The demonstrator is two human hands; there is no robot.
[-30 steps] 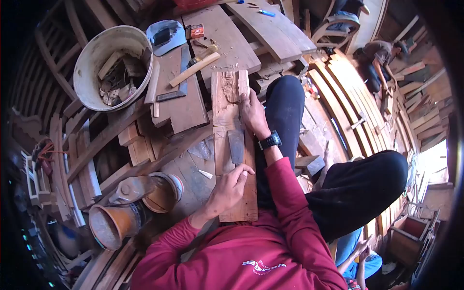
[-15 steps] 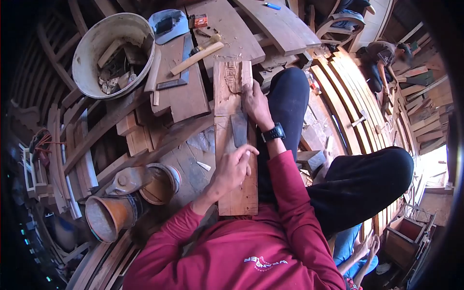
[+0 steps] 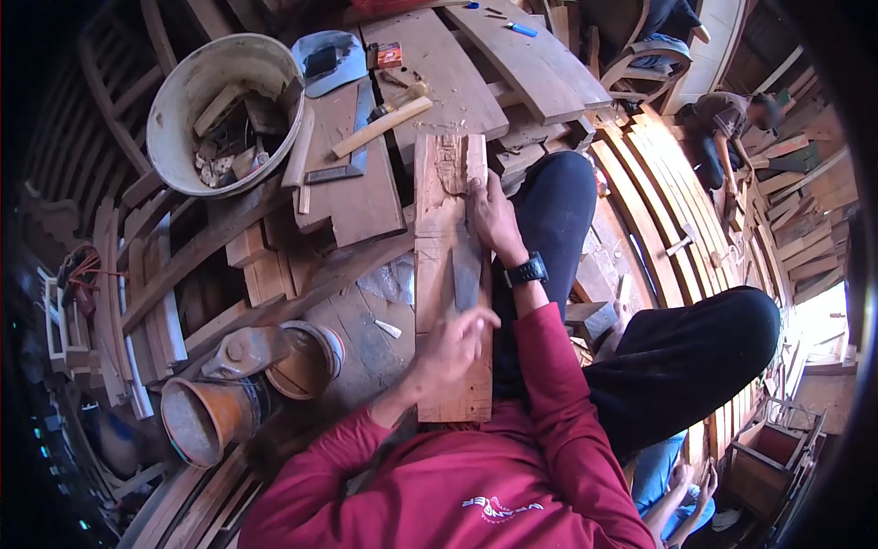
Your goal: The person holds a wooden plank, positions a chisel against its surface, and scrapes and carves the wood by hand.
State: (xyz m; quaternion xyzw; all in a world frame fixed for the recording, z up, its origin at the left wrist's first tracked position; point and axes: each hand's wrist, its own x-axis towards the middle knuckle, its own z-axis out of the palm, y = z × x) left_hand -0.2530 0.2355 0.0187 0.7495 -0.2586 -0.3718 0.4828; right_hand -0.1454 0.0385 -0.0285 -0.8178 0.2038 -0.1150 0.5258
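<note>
The plank (image 3: pixel 437 265) runs lengthwise away beneath the left hand (image 3: pixel 453 348); farther out, the right hand (image 3: pixel 497 218) grips its side. Between them lies a grey blade (image 3: pixel 466 279); whether the left holds anything, I can't tell.

The board (image 3: pixel 433 284) is matt wood, roughly gouged; the blade (image 3: pixel 466 279) looks dull metallic.

Carrying a metal square (image 3: pixel 358 160), a wood stick (image 3: pixel 381 126) laid across it, and a blue cap (image 3: pixel 343 66) at the far end on the left plank (image 3: pixel 361 206). Holding up a red box (image 3: pixel 386 56) and some shavings (image 3: pixel 444 125) on the middle plank (image 3: pixel 448 64), and a small blue object (image 3: pixel 521 29) on the right plank (image 3: pixel 540 78).
</note>
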